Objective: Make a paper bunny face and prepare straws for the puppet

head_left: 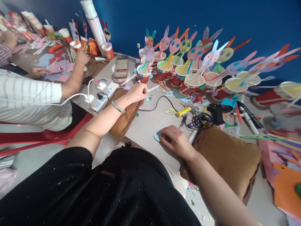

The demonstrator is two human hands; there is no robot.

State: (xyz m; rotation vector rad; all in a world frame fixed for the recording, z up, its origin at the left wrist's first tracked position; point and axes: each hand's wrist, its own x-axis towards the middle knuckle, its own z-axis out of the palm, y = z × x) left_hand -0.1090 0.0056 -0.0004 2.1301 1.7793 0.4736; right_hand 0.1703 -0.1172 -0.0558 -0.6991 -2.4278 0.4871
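My left hand (138, 92) reaches over the table with its fingers curled closed. A slim white stick (154, 88) sits right at its fingertips; I cannot tell whether it is gripped. A brown cushion (124, 116) lies under the left wrist. Near the table's front edge, my right hand (176, 139) is closed on a small dark grey object (164, 136), mostly hidden by the fingers. That object is over a small round light-blue paper disc (155, 135), which shows a bit of pink. A yellow tube (183, 112) lies beyond the right hand.
Paper cups (164, 69) with paper rabbit heads line the blue wall. To the right are a black glue gun (218, 113), scissors (196, 106), markers (249, 119) and a tan cushion (228, 153). A power strip (103, 97) stands at left, beside a co-worker's arm (75, 75).
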